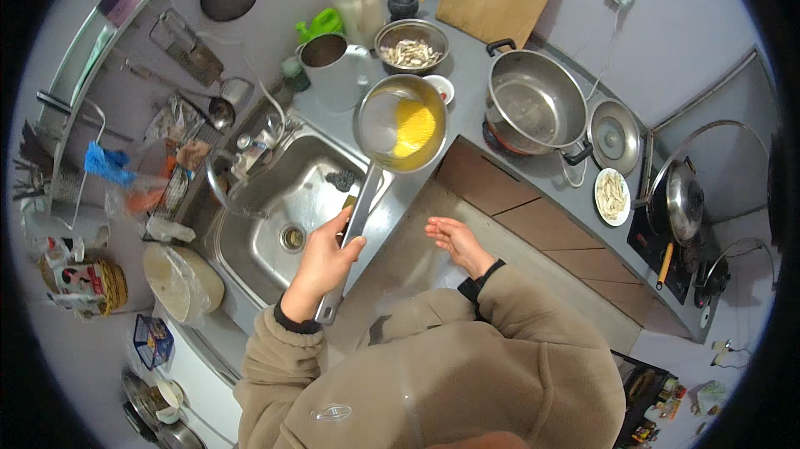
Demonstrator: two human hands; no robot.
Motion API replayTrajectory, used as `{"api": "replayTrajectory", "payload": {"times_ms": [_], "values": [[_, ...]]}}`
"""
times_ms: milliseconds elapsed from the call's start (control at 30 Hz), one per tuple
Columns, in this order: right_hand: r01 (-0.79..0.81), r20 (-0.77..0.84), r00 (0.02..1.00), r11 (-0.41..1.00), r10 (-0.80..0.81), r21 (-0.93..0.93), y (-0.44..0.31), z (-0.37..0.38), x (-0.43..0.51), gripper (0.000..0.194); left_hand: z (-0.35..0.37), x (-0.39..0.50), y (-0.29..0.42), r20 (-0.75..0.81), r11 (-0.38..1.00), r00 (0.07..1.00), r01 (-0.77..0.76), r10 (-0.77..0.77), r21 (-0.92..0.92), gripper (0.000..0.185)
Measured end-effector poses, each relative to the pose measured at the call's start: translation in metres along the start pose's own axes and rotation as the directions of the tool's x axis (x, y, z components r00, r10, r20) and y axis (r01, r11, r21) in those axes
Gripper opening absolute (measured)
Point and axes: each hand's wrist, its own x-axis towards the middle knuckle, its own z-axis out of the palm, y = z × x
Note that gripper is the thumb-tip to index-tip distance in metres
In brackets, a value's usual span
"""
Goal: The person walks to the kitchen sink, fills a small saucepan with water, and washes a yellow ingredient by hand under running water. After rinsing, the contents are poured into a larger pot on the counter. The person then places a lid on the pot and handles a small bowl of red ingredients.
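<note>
A long metal handle point(362, 205) lies in my left hand point(326, 253), whose fingers are closed around it. The handle belongs to a metal saucepan point(377, 148), held over the counter's edge beside the sink. Yellow grains point(414, 127) are heaped toward one side inside it. In front of my body, my right hand point(459, 243) is raised with the fingers slightly curled and nothing in it. Beyond the saucepan are a metal bowl of pale cut pieces point(410, 52) and a small white dish point(442, 88), partly hidden by the saucepan's rim.
At left is a stainless sink point(256, 249) with a curved faucet point(219, 183). A large two-handled pot point(534, 102), a metal lid point(614, 136) and a white plate of pale strips point(612, 197) line the right counter. A lidded pan point(681, 199) sits on the stove, its orange-tipped handle point(666, 265) jutting out.
</note>
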Motion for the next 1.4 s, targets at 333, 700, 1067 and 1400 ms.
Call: {"api": "replayTrajectory", "payload": {"times_ms": [333,700,1067,1400], "values": [[0.026,-0.196,0.981,0.981,0.013,0.193,-0.021,-0.169,-0.042,0.024,0.121,0.123,0.106,0.144,0.849,0.902,-0.432,0.408,0.304,0.050],[0.246,-0.378,0.921,0.896,-0.097,0.369,-0.076,-0.292,-0.032,0.022,0.241,0.239,0.156,0.335,0.502,0.890,-0.452,0.308,0.737,0.051],[0.188,-0.288,0.956,0.870,-0.055,0.455,-0.054,-0.293,-0.024,0.021,0.232,0.250,0.165,0.515,0.817,0.856,-0.326,0.043,0.475,0.045],[0.181,-0.326,0.945,0.880,-0.032,0.439,-0.050,-0.293,-0.022,0.020,0.226,0.217,0.178,0.493,0.838,0.857,-0.373,0.147,0.398,0.047]]}}
